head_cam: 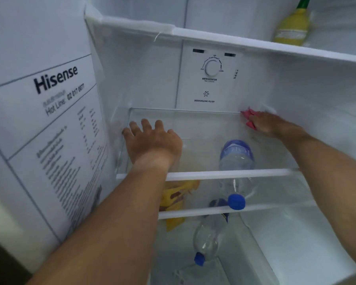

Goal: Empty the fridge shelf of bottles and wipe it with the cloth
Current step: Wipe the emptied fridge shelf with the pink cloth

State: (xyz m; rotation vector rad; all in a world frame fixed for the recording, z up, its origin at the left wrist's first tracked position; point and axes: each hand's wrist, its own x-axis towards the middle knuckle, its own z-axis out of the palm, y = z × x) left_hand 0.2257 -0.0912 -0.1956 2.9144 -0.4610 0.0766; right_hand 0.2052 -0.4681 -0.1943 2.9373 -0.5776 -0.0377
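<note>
Glass shelf (pixel 203 128) sits mid-fridge, bare of bottles on top, its white front rail running across the near edge. Right hand (pixel 269 125) presses a pink cloth (pixel 248 118) into the far right corner, fingers closed down over the cloth, which shows only as a crumpled edge past the knuckles. Left hand (pixel 152 140) lies flat at the far left of the shelf, fingers spread and holding nothing.

Seen through the glass, a water bottle (pixel 235 171) with a blue cap lies on the level below, a second bottle (pixel 209 235) lower still, and a yellow packet (pixel 177 194) to their left. A yellow bottle (pixel 292 23) stands on the upper shelf at far right.

Likely risks: weight from both hands on the glass could tip or unseat it onto the bottles beneath. A bunched cloth may skip the corner seam, and a wide sweep left would run into the resting hand.
</note>
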